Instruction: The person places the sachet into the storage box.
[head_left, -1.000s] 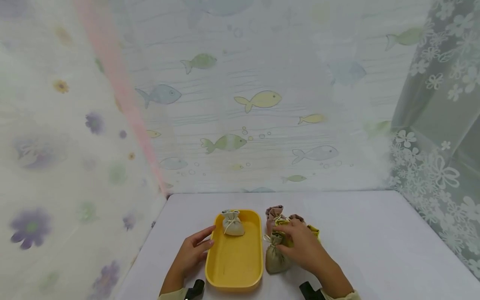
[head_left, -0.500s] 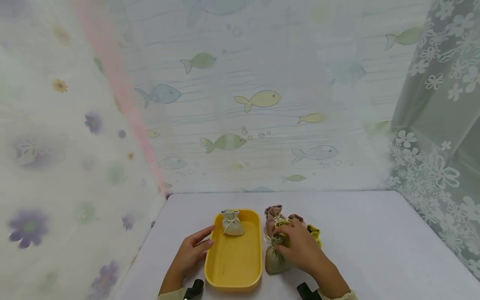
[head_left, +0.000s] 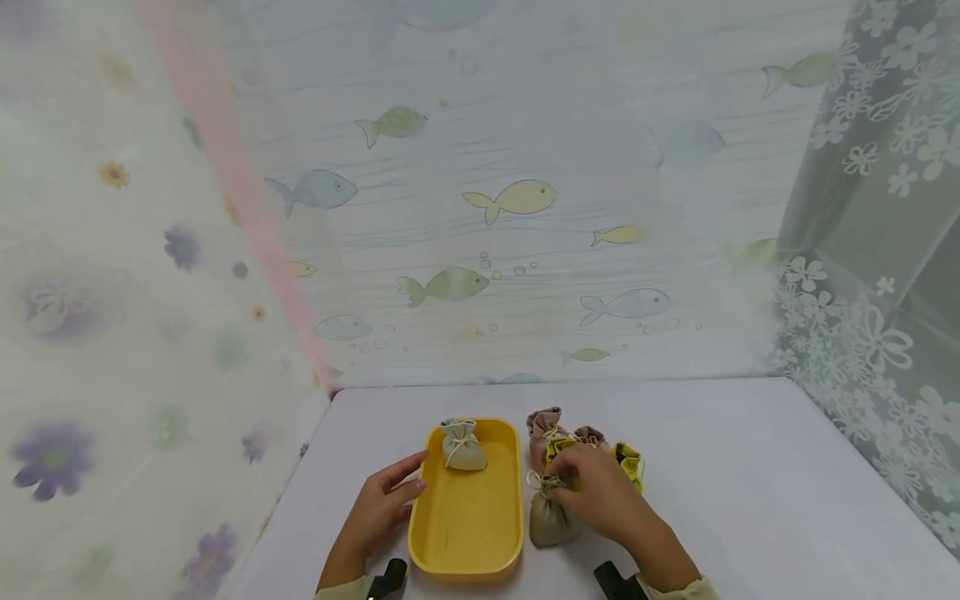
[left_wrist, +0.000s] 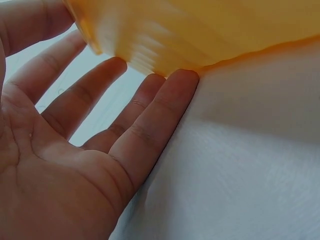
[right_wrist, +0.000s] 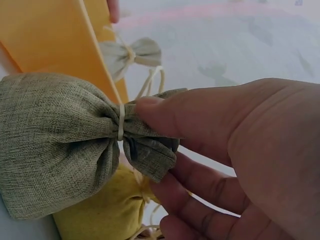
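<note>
On the near right, the right hand [head_left: 603, 492] pinches the neck of a grey-green bag [right_wrist: 55, 135], just right of a yellow tray [head_left: 465, 529]; the left hand [head_left: 378, 504], fingers apart, touches the tray's left side; beyond the grey-green bag is a yellow bag [right_wrist: 102, 212]; a pale bag [head_left: 465, 452] sits in the tray's far end; pinkish-brown bags [head_left: 543, 423] stand to the far right of it; behind the table [head_left: 735, 467] hangs a fish-print sheet [head_left: 525, 325].

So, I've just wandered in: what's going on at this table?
A person's left hand touches the side of a yellow rectangular tray with rounded corners; a pale grey cloth pouch sits inside, near the far end. The right hand pinches the gathered neck of a grey-green cloth pouch outside the tray, to its right. Beyond it are yellow cloth pouches and dusty-pink cloth pouches, partly hidden.
</note>
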